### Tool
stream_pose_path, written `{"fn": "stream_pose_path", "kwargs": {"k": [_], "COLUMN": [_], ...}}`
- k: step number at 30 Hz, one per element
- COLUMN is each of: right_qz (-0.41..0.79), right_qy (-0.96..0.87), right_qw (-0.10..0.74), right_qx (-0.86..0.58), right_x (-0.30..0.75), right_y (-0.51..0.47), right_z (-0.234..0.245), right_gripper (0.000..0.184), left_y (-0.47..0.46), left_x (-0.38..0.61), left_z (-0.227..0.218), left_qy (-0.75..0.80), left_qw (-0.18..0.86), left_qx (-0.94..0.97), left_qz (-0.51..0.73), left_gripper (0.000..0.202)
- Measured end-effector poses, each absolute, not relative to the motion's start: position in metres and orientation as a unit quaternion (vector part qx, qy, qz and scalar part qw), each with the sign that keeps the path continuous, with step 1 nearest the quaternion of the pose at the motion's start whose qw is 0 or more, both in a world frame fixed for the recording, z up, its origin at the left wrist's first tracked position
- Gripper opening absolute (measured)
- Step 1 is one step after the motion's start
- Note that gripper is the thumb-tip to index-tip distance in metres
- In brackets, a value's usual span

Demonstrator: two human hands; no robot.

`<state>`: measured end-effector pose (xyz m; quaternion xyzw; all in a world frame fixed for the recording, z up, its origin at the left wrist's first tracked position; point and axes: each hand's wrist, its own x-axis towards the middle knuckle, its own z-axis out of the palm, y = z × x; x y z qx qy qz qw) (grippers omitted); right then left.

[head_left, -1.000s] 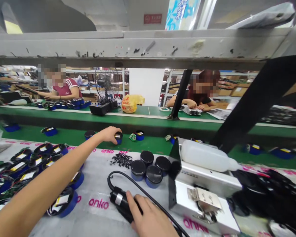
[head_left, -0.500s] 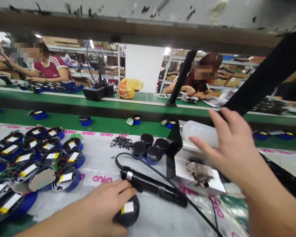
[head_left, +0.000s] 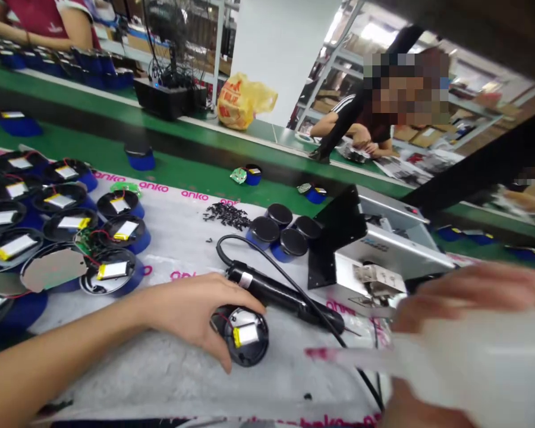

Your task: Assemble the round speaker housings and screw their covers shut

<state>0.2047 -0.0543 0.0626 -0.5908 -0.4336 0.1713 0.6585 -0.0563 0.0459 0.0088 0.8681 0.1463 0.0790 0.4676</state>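
Note:
My left hand (head_left: 191, 315) curls its thumb and fingers around a round black housing (head_left: 259, 352) on the plastic-covered bench. Inside the housing lies a white battery (head_left: 249, 334) with a yellow end. At the lower right, my right hand (head_left: 468, 291) grips a translucent white squeeze bottle (head_left: 481, 362), blurred and close to the camera. Its thin nozzle (head_left: 339, 355) points left toward the housing, apart from it, and has a reddish tip. Just beyond the housing rests a black electric screwdriver (head_left: 285, 294) with its cord looping over it.
Several open blue-and-black housings (head_left: 116, 270) with batteries crowd the left. A pile of small black screws (head_left: 226, 215) lies near capped housings (head_left: 293, 242). A metal screw feeder (head_left: 370, 258) stands at right. Beyond it run a green conveyor (head_left: 182, 160) and a co-worker (head_left: 361, 134).
My right hand has taken the bottle from the top of the screw feeder and brought it down toward me. My left hand still holds the housing, now more exposed. The view has tilted and lowered.

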Motion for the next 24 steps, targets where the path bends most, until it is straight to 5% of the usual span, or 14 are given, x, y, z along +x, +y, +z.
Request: {"fn": "stream_pose_path", "kwargs": {"k": [6,24], "right_qz": [0.333,0.316], "right_qy": [-0.375,-0.394], "right_qw": [0.671,0.688], "right_qx": [-0.546,-0.521], "right_x": [0.127,0.139], "right_y": [-0.054,-0.045], "right_z": [0.028,0.015], "right_gripper": [0.072,0.054], "left_y": [0.047,0.048], "left_x": [-0.053,-0.055], "left_z": [0.000,0.002], "left_qy": [0.132,0.136], "left_qw": [0.514,0.522], "left_qx": [0.842,0.838], "left_qz": [0.101,0.083], "left_gripper": [0.061,0.057]}}
